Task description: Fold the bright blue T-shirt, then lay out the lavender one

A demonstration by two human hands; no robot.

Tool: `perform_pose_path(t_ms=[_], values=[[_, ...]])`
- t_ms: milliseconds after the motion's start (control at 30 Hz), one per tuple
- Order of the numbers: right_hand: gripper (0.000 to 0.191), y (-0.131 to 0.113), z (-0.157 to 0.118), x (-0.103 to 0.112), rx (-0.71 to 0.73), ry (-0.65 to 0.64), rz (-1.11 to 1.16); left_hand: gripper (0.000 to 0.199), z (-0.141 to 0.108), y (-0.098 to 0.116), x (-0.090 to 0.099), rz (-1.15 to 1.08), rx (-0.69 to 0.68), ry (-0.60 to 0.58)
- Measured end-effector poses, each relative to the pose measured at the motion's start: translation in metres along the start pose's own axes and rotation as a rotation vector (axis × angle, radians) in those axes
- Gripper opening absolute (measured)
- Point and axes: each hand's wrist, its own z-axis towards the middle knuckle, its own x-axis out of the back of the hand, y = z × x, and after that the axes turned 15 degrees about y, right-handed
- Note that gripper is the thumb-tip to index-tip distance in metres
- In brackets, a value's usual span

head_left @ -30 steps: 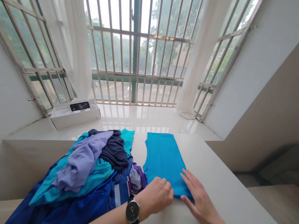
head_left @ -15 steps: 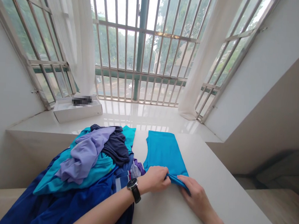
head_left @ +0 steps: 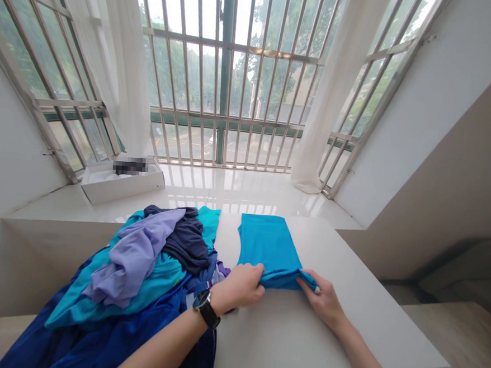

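Observation:
A bright blue garment (head_left: 269, 239) lies flattened on the white table (head_left: 330, 302), its near end bunched into a fold. My left hand (head_left: 242, 287), with a black-strapped watch on the wrist, is closed on the left corner of that fold. At the right corner, my right hand (head_left: 322, 296) pinches the cloth between thumb and fingers. The fold stretches between both hands, slightly raised. Which kind of garment it is I cannot tell. Just left of my left hand, a heap of clothes (head_left: 138, 277) in lilac, teal, navy and dark blue spreads over the table's left side.
Behind the table runs a glossy white windowsill (head_left: 228, 188), with an open white box (head_left: 123, 184) at its left. Metal bars (head_left: 230, 93) cover the window, and white curtains (head_left: 323, 128) hang at both sides. The table's right edge slants toward me.
The near end of the blue garment has been turned up and away from me into a wider fold. My hands have moved apart, the right one slightly up and to the right.

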Motion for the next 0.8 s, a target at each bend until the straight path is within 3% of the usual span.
perform_pose_path(t_ms=[100, 267, 400, 500, 700, 800], values=[[0.04, 0.005, 0.014, -0.001, -0.074, -0.05, 0.005, 0.006, 0.015, -0.025, 0.005, -0.191, 0.103, 0.063], [0.045, 0.008, 0.046, -0.002, -0.131, -0.152, -0.029, 0.026, 0.029, -0.054, -0.01, -0.431, 0.355, 0.049], [0.046, 0.008, 0.061, -0.004, -0.147, -0.208, 0.023, 0.032, 0.032, -0.059, -0.021, -0.329, 0.295, 0.172], [0.046, 0.01, 0.06, -0.008, -0.157, -0.146, 0.026, 0.035, 0.033, -0.059, -0.024, -0.258, 0.317, 0.221], [0.053, 0.013, 0.054, -0.014, -0.156, -0.014, -0.112, 0.043, 0.026, -0.058, -0.024, -0.401, 0.314, 0.199], [0.053, 0.013, 0.053, -0.012, -0.166, -0.013, -0.124, 0.028, 0.025, -0.059, -0.024, -0.38, 0.311, 0.194]])
